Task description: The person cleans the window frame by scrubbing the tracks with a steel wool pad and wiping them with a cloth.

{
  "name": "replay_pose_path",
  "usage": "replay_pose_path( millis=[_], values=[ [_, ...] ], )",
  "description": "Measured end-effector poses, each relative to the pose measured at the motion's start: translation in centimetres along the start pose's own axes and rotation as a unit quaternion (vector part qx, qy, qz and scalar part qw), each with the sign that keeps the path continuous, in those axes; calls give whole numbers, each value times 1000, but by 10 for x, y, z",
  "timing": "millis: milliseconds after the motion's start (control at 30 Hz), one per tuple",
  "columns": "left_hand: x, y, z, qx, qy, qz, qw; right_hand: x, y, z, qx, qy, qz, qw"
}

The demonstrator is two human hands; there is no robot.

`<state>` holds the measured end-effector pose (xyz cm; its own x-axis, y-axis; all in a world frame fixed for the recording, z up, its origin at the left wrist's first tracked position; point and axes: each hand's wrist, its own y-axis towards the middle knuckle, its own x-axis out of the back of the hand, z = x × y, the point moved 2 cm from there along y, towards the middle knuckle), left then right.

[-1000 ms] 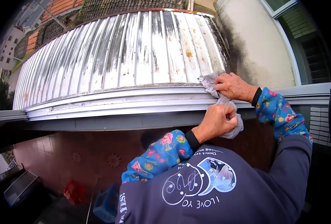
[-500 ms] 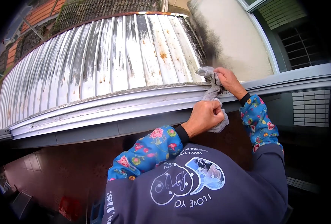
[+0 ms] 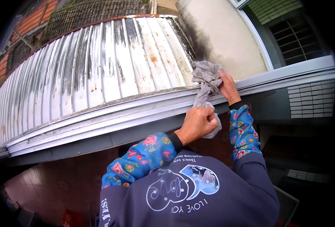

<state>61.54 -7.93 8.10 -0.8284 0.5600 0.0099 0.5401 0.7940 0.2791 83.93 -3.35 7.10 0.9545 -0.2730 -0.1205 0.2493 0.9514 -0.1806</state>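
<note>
The grey cloth (image 3: pixel 205 81) lies across the metal window rail (image 3: pixel 110 113), near the right-hand end of the ribbed metal roof (image 3: pixel 99 64); its long axis runs away from the person's body, crossing the rail rather than following it; the wide, bunched end points outward, toward the dark-stained foot of the pale wall (image 3: pixel 228 38); the narrower middle looks wrung, and the loose near end hangs on the inner side, above the reddish floor (image 3: pixel 73 174); the left hand (image 3: pixel 197 123) is closed in a fist round the cloth's near part, thumb folded over; the right hand (image 3: pixel 228 87) is half curled, thumb and fingers gripping the side of the bunched end; floral sleeves (image 3: pixel 137 159) cover both forearms, above the dark top (image 3: pixel 228 189)
</note>
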Motion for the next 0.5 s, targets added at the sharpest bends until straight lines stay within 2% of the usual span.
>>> replay_pose_path(
  millis=[67,100,133,233,333,367,433,500],
  values=[
    [1,0,2,-2,21,0,1000,8,10,9,18,-237,-29,971],
    [2,-1,2,-2,10,-3,1000,12,14,15,28,-352,-44,934],
    [3,-1,0,-3,-3,-5,1000,0,14,30,73,-377,-55,922],
    [8,-2,-7,10,-50,-10,999,-18,25,58,256,-307,-110,910],
    [13,-9,-16,42,-113,17,992,-29,53,37,90,-113,21,989],
    [15,-10,-19,53,-136,25,989,-37,57,41,97,-183,17,978],
    [21,-17,-25,55,-156,41,985,-72,57,54,96,4,41,995],
    [29,-24,-30,66,-157,66,983,-115,57,52,58,-39,119,990]
  ],
)
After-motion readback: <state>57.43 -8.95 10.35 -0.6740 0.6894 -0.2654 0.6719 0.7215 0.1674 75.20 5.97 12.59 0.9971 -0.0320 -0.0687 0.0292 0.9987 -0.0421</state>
